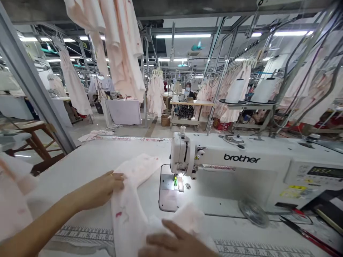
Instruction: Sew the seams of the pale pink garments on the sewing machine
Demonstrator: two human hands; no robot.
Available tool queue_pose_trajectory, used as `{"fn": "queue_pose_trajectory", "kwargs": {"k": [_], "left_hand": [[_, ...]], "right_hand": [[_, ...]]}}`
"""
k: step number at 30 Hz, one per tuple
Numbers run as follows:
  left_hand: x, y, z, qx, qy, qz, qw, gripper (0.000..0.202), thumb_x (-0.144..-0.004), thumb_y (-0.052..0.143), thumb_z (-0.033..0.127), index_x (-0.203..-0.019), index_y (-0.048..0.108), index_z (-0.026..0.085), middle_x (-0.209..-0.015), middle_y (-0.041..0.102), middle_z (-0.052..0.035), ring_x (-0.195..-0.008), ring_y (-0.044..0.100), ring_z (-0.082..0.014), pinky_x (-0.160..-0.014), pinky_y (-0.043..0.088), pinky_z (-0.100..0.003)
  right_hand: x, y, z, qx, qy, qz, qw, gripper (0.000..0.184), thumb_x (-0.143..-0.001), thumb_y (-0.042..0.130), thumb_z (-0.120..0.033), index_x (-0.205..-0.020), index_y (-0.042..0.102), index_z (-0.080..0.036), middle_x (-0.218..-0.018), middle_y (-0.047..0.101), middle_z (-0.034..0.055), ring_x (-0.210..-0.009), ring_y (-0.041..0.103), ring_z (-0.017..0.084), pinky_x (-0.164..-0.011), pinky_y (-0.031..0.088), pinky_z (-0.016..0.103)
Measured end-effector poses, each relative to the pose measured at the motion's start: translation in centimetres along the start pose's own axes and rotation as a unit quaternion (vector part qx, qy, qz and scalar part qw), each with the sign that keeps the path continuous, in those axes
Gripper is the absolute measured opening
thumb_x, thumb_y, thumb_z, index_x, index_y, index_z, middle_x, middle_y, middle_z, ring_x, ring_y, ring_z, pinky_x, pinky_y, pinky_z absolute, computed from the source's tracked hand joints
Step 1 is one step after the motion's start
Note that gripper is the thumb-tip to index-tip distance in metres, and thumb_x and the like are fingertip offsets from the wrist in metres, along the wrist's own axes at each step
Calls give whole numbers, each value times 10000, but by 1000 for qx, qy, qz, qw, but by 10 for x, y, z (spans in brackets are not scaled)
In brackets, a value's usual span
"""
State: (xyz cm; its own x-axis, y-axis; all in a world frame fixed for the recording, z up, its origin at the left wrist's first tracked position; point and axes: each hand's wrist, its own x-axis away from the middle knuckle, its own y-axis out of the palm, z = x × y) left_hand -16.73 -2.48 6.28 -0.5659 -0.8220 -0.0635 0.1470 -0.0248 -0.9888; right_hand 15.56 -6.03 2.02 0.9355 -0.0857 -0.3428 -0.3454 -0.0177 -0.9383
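Touching one pink garment (125, 221): left hand (104, 189), right hand (171, 242).

Long fluorescent tube lights (183, 36) line the factory ceiling above steel garment racks (222, 67) hung with pale pink dresses (155, 94), a white-draped table (123, 112) and a wooden stool (32, 137)

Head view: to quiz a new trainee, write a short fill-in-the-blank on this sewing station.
The left hand wears a ____ on one finger. The sewing machine bears the brand name ____. The white table has a printed ____ along its front edge. The fabric under the right hand is pale ____.

Answers: ring, brother, ruler, pink.
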Motion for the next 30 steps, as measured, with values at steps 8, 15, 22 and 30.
{"fn": "queue_pose_trajectory", "kwargs": {"k": [8, 15, 22, 30], "left_hand": [[-103, 29, 21, 89, -84, 82, 989, 338, -932, 374, 147, -1007, 697, 213, -1080, 699, -64, -1018, 637, -215, -906, 497, -357], [-138, 78, 22, 100, -93, 128, 982, 303, -984, 333, 171, -1169, 573, 150, -1184, 629, -144, -1115, 571, -250, -997, 446, -479], [-79, 65, 84, 158, 109, -11, 981, 379, -951, 462, 186, -1323, 486, 253, -1386, 553, -62, -1326, 469, -192, -1166, 356, -385], [-82, 64, 100, 151, 159, -5, 976, 324, -948, 459, 165, -1254, 553, 217, -1356, 584, -84, -1254, 549, -217, -1149, 386, -415]], "right_hand": [[29, -35, 77, -235, 129, -38, 963, 305, -960, 562, -396, -1110, 691, -163, -1039, 708, 86, -971, 646, 190, -893, 449, 308], [48, -2, 79, -427, 127, 39, 894, 453, -915, 566, -544, -1043, 739, -145, -950, 723, 100, -881, 664, 191, -845, 475, 309], [58, -24, 88, -379, 174, 154, 896, 315, -966, 542, -399, -993, 738, -154, -974, 719, 108, -923, 661, 183, -850, 494, 306], [66, -20, 86, -184, 115, -16, 976, 271, -999, 472, -345, -1108, 651, -175, -1103, 691, 62, -940, 639, 177, -830, 468, 297]]}}
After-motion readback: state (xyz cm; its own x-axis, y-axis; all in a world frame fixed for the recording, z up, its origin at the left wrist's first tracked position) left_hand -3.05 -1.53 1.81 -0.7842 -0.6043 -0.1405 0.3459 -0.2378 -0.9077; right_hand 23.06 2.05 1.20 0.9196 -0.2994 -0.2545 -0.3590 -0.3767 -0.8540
